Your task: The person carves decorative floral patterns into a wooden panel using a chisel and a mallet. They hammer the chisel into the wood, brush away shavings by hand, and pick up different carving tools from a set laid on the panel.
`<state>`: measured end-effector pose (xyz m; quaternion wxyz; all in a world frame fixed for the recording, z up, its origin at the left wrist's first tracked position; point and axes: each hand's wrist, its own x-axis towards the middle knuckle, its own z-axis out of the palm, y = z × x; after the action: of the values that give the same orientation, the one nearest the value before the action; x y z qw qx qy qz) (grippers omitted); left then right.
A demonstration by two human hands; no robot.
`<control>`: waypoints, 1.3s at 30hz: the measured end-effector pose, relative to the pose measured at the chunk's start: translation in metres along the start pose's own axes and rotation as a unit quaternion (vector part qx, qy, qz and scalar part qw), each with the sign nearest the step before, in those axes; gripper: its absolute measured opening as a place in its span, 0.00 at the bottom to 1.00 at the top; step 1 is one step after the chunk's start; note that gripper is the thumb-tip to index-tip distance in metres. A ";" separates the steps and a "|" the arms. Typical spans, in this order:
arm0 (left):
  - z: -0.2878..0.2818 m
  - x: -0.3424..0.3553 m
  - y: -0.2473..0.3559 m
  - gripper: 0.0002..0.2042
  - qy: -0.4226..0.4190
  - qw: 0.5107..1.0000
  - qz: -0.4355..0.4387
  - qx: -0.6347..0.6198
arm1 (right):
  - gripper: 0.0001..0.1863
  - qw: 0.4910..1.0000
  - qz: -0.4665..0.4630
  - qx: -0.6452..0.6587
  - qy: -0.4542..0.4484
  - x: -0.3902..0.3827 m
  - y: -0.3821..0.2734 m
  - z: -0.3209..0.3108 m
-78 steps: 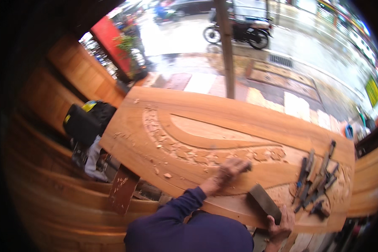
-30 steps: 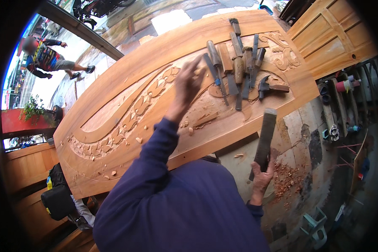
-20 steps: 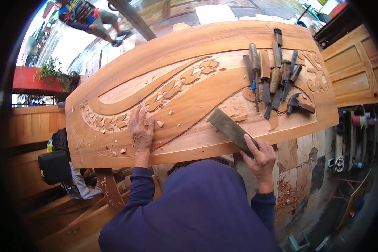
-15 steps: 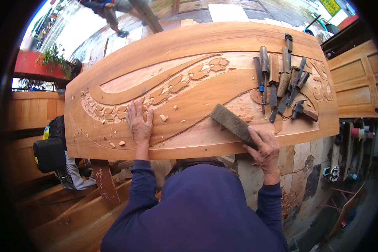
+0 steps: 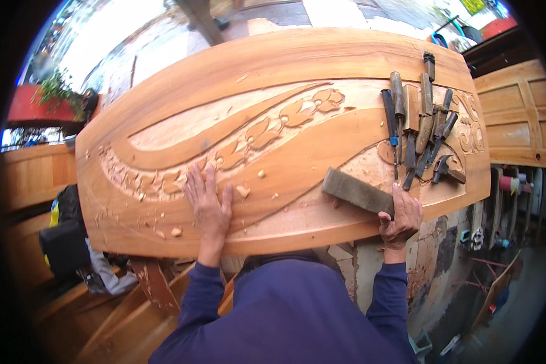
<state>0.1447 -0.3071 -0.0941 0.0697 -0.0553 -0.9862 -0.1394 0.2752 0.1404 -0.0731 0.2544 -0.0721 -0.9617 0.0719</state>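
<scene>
A carved wooden door panel (image 5: 297, 151) lies flat before me, with a raised vine of flowers (image 5: 267, 130) across it. My left hand (image 5: 211, 206) rests palm down on the panel, fingers stretched over the lower edge of the carving. At the right, my right hand (image 5: 402, 215) grips the near right end of a grey-brown rectangular wooden block (image 5: 358, 193). The block lies slantwise over the panel's near part. Beyond that hand sits a cluster of chisels (image 5: 411, 124) with wooden handles, and a small hammer head (image 5: 443, 168) is beside them.
Wood chips (image 5: 243, 191) are scattered over the panel. Another panelled door (image 5: 519, 115) stands at the right. A black case (image 5: 67, 242) is at the left, below a red planter (image 5: 36, 104) with a green plant. A post (image 5: 201, 21) rises behind the panel.
The view has shifted, so the panel appears lower and further left at its near edge. My right hand and the block have moved slightly right and nearer. A walking person has mostly left view.
</scene>
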 end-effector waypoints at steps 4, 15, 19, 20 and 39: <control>-0.008 0.005 0.008 0.34 -0.093 0.990 0.103 -0.037 | 0.35 0.999 0.031 -0.041 -0.006 -0.002 -0.001 0.004; 0.062 0.153 0.146 0.22 -0.092 0.882 0.379 -0.267 | 0.28 0.997 0.037 -0.065 0.016 0.004 -0.005 0.004; 0.104 0.188 0.248 0.32 -0.067 0.823 0.494 -0.272 | 0.29 0.997 0.049 -0.054 0.015 0.004 -0.005 0.003; 0.113 0.193 0.269 0.36 -0.039 0.814 0.516 -0.263 | 0.29 0.997 0.052 -0.052 0.014 0.004 -0.005 0.003; 0.132 0.199 0.403 0.21 -0.003 0.794 0.473 -0.383 | 0.27 0.998 0.048 -0.040 0.030 0.003 0.000 0.001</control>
<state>-0.0150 0.1334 -0.0819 0.0970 -0.5370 -0.7036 -0.4551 0.2728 0.1411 -0.0724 0.2763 -0.1303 -0.9512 0.0431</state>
